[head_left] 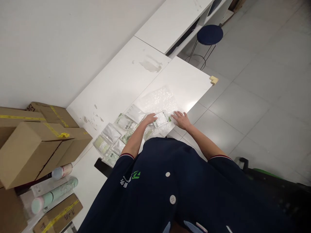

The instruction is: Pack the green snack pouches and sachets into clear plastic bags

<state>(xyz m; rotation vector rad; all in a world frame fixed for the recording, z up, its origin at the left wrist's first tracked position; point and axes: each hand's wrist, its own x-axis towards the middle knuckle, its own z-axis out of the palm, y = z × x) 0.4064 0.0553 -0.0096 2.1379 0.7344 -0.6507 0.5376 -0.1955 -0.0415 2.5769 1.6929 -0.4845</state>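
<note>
A white and green packet (160, 120) lies on a sheet of clear bubble wrap (159, 98) near the table's front edge. My left hand (150, 119) closes on the packet's left end, thumb and fingers at its edge. On the other side, my right hand (182, 120) has its fingers spread over the right part of the bubble wrap, close to the packet's right end. Left of my left hand are several flat sachets in clear and silvery wrapping, among them a silvery sachet (135, 113) and a green-labelled sachet (102, 146).
The white table (107, 100) runs along a wall, with grey worn patches. Cardboard boxes (36, 152) with yellow tape stand at the left. A mint bottle (55, 194) and a black phone-like object (103, 167) lie nearer. A blue stool (210, 34) stands beyond; yellow padding (213, 80) covers the table corner.
</note>
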